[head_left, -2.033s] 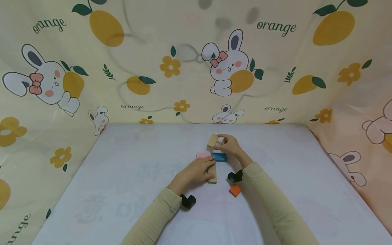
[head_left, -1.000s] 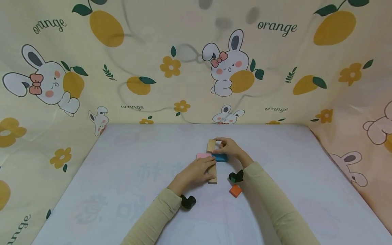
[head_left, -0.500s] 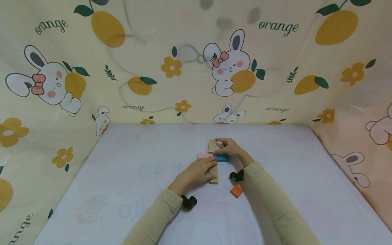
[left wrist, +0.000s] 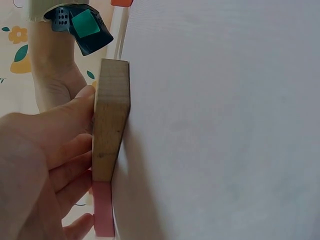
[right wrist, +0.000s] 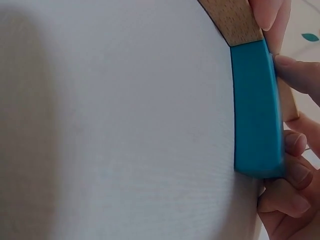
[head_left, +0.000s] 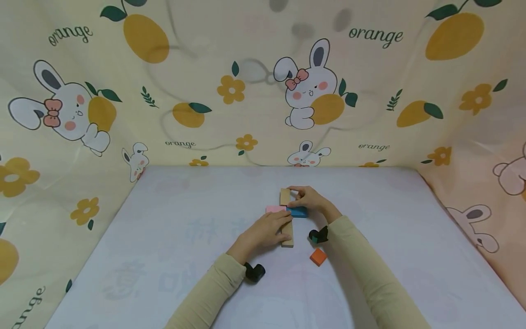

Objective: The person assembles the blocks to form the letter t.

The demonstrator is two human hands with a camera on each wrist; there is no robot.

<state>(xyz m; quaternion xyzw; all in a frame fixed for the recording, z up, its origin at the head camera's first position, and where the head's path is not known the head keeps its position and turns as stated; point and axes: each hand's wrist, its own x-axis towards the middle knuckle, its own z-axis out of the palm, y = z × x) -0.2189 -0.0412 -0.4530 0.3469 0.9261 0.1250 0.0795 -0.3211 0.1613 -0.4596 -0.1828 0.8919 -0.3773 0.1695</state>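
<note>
A near wooden block [head_left: 288,238], a pink block [head_left: 274,209], a blue block [head_left: 299,212] and a far wooden block [head_left: 284,196] lie on the table in a cross-like layout. My left hand [head_left: 265,228] rests its thumb and fingers on the near wooden block; in the left wrist view a finger reaches the pink block [left wrist: 103,210]. With thumb and index finger, my right hand [head_left: 311,199] pinches the far wooden block. The right wrist view shows its other fingers curled beside the blue block [right wrist: 257,110]. Fingers partly cover the middle of the layout.
An orange block [head_left: 318,257] lies to the right, near the right forearm. Black wrist cameras hang under the left wrist [head_left: 255,273] and right wrist [head_left: 318,235]. The white table [head_left: 164,228] meets a printed cloth [head_left: 230,119] at the back and sides.
My right hand has drawn the far wooden block towards me and straightened it from a tilt, up against the pink and blue blocks. My left hand has stayed in place.
</note>
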